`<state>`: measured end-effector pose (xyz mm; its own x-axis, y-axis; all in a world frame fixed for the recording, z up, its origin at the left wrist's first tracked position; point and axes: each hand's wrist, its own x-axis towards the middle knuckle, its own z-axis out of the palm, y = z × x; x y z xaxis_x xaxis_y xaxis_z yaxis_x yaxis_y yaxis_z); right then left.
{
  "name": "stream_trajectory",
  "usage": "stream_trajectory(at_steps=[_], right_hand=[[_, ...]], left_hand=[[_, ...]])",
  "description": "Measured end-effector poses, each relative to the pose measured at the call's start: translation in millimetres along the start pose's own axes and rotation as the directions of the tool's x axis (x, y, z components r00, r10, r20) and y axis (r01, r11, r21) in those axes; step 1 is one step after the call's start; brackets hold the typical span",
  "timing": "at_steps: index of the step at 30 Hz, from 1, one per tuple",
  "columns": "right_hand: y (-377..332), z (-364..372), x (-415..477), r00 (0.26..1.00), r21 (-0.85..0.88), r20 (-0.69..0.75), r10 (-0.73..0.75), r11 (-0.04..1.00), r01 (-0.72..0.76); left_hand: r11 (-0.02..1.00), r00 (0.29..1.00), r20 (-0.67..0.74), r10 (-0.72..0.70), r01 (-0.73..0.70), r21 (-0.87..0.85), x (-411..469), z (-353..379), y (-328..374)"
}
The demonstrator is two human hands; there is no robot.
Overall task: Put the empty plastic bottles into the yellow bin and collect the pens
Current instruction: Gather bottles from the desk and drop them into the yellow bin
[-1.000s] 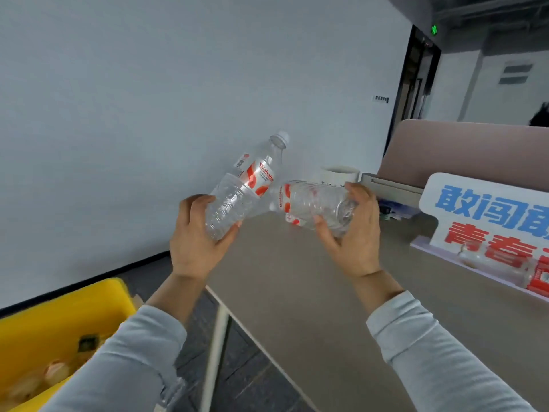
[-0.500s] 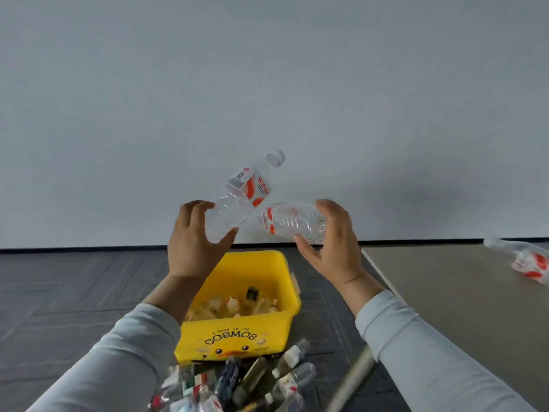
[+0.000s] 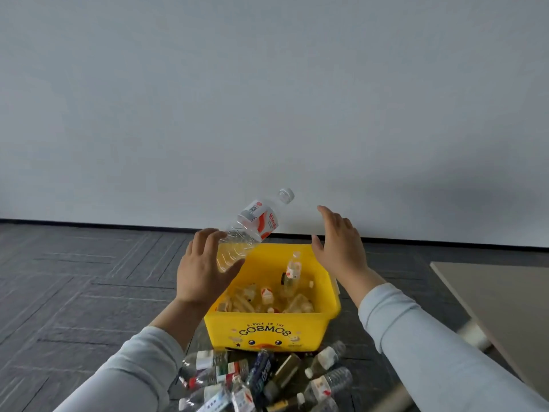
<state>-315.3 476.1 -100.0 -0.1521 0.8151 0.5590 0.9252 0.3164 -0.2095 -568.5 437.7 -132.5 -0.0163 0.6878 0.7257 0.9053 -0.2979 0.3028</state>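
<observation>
just left of centre, the left hand (image 3: pixel 202 272) wraps its fingers and thumb round the lower end of a clear bottle (image 3: pixel 255 224) with a red and white label. the bottle tilts up and to the right, cap highest, over the far left corner of the yellow bin (image 3: pixel 267 325). right of centre, the right hand (image 3: pixel 341 248) hangs over the bin's far right corner with fingers spread and nothing in it. inside the bin a second bottle (image 3: pixel 292 270) shows cap-up above a layer of crushed bottles; whether it rests there cannot be told. at the bottom centre of the frame, a heap of loose bottles (image 3: pixel 267 379) lies on the grey floor against the bin's near wall. a table corner (image 3: pixel 499 295) enters at the right edge.
</observation>
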Motion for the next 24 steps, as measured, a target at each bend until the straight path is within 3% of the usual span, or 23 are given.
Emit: stream_trajectory(at_steps=[2, 4, 6, 7, 9, 12, 14, 24], right_hand=[[10, 3, 0, 1.0, 0.008, -0.016, 0.012, 1.0, -0.012], [19, 4, -2, 1.0, -0.009, -0.005, 0.028, 1.0, -0.028], [27, 2, -5, 0.998, -0.025, 0.01, 0.054, 0.998, -0.054], [32, 0, -7, 0.997, -0.033, 0.016, 0.071, 0.997, -0.07], [41, -6, -13, 0.995, -0.057, 0.033, 0.098, 0.994, -0.096], [53, -11, -24, 0.989, -0.089, 0.081, 0.126, 0.989, -0.119], [57, -14, -31, 0.984, -0.092, 0.114, 0.14, 0.987, -0.13], [73, -77, -71, 0.989, -0.162, 0.082, 0.122, 0.981, -0.107]], left_hand=[[0.999, 0.999, 0.042, 0.031, -0.033, 0.031, 16, 15, 4], [0.984, 0.965, 0.259, -0.031, -0.016, 0.179, 45, 34, 10], [0.919, 0.829, 0.522, -0.203, -0.022, 0.393, 69, 52, 17], [0.889, 0.769, 0.583, -0.263, -0.042, 0.457, 76, 60, 21], [0.887, 0.771, 0.59, -0.239, -0.074, 0.456, 75, 74, 33], [0.934, 0.865, 0.497, -0.068, -0.12, 0.335, 56, 76, 49], [0.957, 0.888, 0.46, -0.01, -0.125, 0.261, 43, 71, 55], [0.968, 0.884, 0.43, 0.184, -0.239, 0.077, 42, 39, 131]])
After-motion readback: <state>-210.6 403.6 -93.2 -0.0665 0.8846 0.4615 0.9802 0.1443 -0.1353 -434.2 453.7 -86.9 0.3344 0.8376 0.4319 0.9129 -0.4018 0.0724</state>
